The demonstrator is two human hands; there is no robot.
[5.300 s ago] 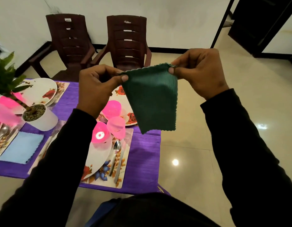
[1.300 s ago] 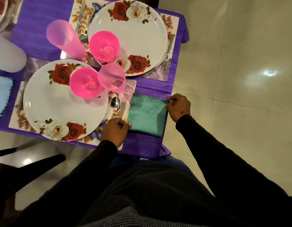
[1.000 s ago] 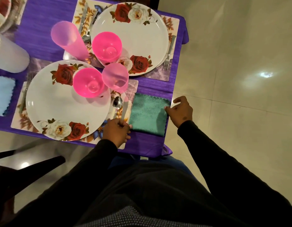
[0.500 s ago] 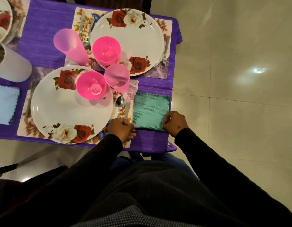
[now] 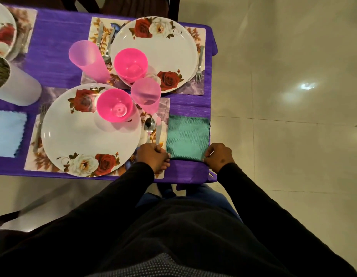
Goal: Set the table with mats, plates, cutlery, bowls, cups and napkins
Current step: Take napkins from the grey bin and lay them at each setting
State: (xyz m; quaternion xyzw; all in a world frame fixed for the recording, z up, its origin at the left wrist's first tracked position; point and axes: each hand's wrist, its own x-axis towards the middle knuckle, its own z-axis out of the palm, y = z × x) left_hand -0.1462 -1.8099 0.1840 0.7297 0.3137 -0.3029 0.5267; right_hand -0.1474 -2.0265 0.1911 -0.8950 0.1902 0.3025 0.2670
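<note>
A green napkin [image 5: 187, 135] lies flat on the purple tablecloth [image 5: 57, 50], right of the near floral mat [image 5: 163, 108]. My left hand [image 5: 152, 156] pinches its near left corner and my right hand [image 5: 218, 155] pinches its near right corner. On the mat sit a rose-patterned plate [image 5: 83, 140], a pink bowl [image 5: 114, 105], a pink cup [image 5: 146, 94], a spoon [image 5: 149, 125] and a knife [image 5: 158, 129]. A second plate [image 5: 165, 48] with a pink bowl [image 5: 130, 63], cup [image 5: 86, 58] and fork [image 5: 199, 64] is set behind.
A light blue napkin [image 5: 7, 132] lies at the left edge. A white plant pot [image 5: 15, 84] stands at the left, with a third plate [image 5: 3, 35] behind it. The table's right edge drops to a tiled floor [image 5: 283, 96]. Dark chairs [image 5: 133, 5] stand at the far side.
The napkin, held up in the air earlier, now lies on the table. Both hands have slid along its sides to the near corners.
</note>
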